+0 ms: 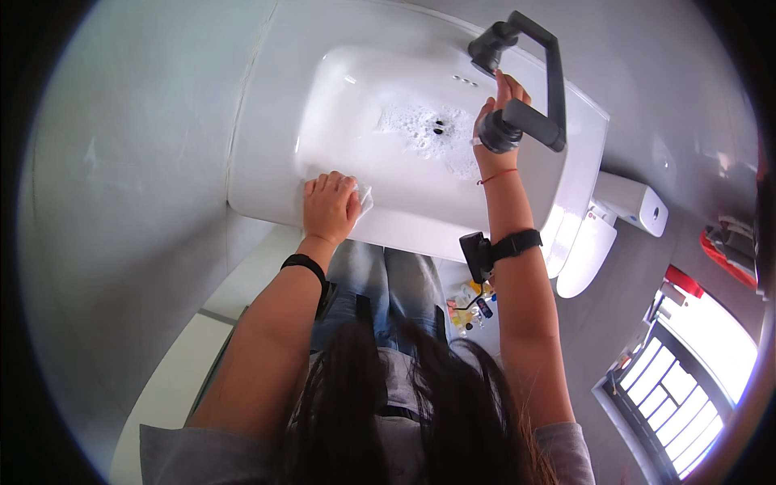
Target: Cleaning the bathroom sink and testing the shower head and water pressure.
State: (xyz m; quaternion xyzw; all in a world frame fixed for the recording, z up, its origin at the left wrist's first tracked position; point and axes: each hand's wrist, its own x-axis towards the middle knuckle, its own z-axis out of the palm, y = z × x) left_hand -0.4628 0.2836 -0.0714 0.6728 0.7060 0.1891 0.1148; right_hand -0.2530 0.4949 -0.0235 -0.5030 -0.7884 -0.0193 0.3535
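My left hand [331, 203] rests on the front rim of a white washbasin [273, 182], closed on a thin, translucent white cloth or wipe [365, 200]. My right hand [508, 106] reaches over the basin's right side, partly hidden by the outlet end of a dark grey jointed faucet [555, 79]. Its fingers extend towards the faucet's base; whether they touch it, or hold anything, I cannot tell. White foam [418, 130] lies around the dark drain [438, 127] in the basin.
Right of the basin is a white toilet [587, 254] with its tank. Bottles and small items [470, 306] stand on the floor below. A grey wall adjoins the basin's left side; a barred window [673, 394] is at the lower right.
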